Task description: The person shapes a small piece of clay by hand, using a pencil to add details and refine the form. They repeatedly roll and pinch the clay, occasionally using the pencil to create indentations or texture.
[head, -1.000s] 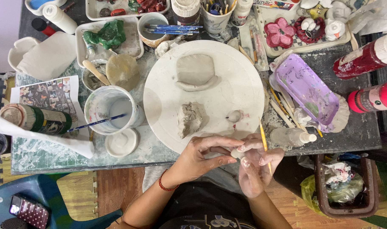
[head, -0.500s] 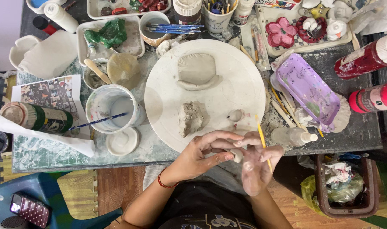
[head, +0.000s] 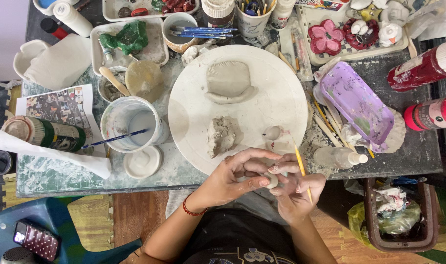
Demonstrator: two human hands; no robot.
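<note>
My left hand (head: 233,178) and my right hand (head: 294,188) meet over the near edge of a round white board (head: 281,98). Both pinch a small pale clay piece (head: 270,181) between their fingertips. My right hand also holds a thin yellow tool (head: 301,168), which sticks up towards the board. On the board lie a rough grey clay lump (head: 222,134), a ribbed shell-shaped clay form (head: 229,80) and a small clay ball (head: 272,132). A red band circles my left wrist.
Left of the board stand a white cup of cloudy water with a blue brush (head: 131,128), a small lid (head: 143,161) and a lying tin (head: 44,133). A purple tray (head: 356,103), a squeeze bottle (head: 338,157) and red paint bottles (head: 423,66) lie right. A brown bin (head: 401,217) stands below.
My hands have stayed at the board's near edge. The fingers have shifted around the small clay piece, and the yellow tool has tilted slightly.
</note>
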